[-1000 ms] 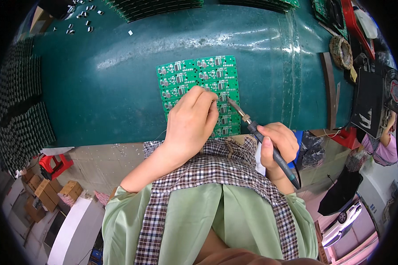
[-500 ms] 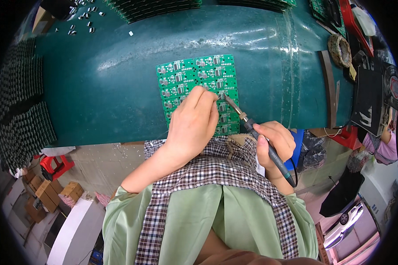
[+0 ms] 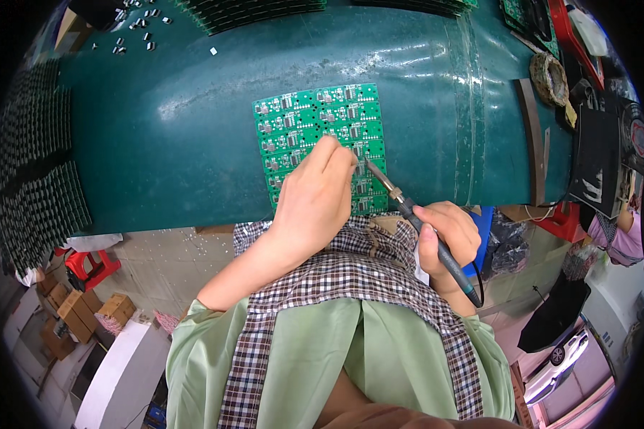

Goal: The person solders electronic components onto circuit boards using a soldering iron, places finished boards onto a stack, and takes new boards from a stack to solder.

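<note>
While the right hand [image 3: 447, 232] grips the iron [image 3: 408, 208] pen-style, its cord [image 3: 481, 280] curves behind, so a snag could jerk the tip [image 3: 372, 167], I'd say. The left hand [image 3: 313, 187] is bunched over the board [image 3: 285, 127], right beside that tip; can't tell if it's pinching anything. If the iron's hot, one slip might burn a finger or scorch nearby chips [image 3: 355, 131]. The board sits by the desk's [image 3: 157, 161] near edge, so a knock could shift it.
</note>
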Action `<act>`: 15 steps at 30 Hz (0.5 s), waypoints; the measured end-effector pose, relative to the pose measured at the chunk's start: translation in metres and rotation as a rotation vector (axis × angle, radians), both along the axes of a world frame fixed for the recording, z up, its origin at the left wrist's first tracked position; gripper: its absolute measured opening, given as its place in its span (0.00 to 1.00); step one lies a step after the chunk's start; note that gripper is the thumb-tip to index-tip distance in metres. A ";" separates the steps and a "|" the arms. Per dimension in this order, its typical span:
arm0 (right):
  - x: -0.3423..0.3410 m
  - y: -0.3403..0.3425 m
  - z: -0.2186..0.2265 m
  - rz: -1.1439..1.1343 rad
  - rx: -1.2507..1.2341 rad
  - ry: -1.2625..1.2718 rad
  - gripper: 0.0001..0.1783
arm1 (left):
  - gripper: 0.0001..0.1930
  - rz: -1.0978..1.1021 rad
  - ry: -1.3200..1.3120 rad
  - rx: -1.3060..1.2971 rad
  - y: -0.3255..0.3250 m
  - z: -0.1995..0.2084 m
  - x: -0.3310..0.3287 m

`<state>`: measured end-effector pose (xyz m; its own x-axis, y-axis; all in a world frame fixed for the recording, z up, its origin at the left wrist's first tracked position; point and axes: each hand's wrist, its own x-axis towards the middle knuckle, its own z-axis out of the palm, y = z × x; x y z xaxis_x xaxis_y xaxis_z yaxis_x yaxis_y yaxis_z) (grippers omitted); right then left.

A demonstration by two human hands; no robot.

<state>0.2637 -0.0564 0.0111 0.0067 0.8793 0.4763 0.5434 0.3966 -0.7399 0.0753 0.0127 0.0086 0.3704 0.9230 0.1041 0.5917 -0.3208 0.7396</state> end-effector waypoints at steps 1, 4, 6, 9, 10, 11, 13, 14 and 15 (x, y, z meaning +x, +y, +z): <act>0.001 -0.001 0.000 -0.007 0.007 0.012 0.07 | 0.05 -0.012 -0.018 0.043 -0.001 0.000 -0.001; 0.003 -0.004 0.000 -0.023 0.036 0.025 0.07 | 0.05 0.024 0.004 0.044 -0.004 0.002 -0.004; 0.003 -0.003 -0.002 -0.023 0.030 0.026 0.07 | 0.06 0.036 -0.006 0.005 -0.005 0.002 -0.004; 0.000 -0.001 -0.001 -0.025 0.008 0.021 0.07 | 0.06 0.058 -0.024 -0.008 -0.005 -0.001 -0.003; -0.001 0.000 -0.001 -0.029 -0.008 0.016 0.07 | 0.07 0.069 -0.032 0.019 -0.005 -0.002 -0.002; -0.001 0.001 -0.003 -0.028 -0.007 0.016 0.07 | 0.07 0.070 -0.032 0.020 -0.004 -0.003 -0.002; -0.002 0.002 -0.005 -0.017 -0.001 0.011 0.08 | 0.07 0.022 -0.022 0.042 -0.003 -0.005 -0.001; -0.002 0.001 -0.004 -0.018 -0.001 0.009 0.08 | 0.07 0.021 -0.024 0.042 -0.003 -0.005 0.000; -0.002 0.002 -0.004 -0.020 -0.007 0.008 0.08 | 0.07 0.018 -0.023 0.038 -0.003 -0.006 0.000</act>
<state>0.2613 -0.0549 0.0075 0.0279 0.8821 0.4703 0.5449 0.3810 -0.7469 0.0750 0.0095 0.0027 0.3511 0.9247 0.1473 0.5809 -0.3385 0.7403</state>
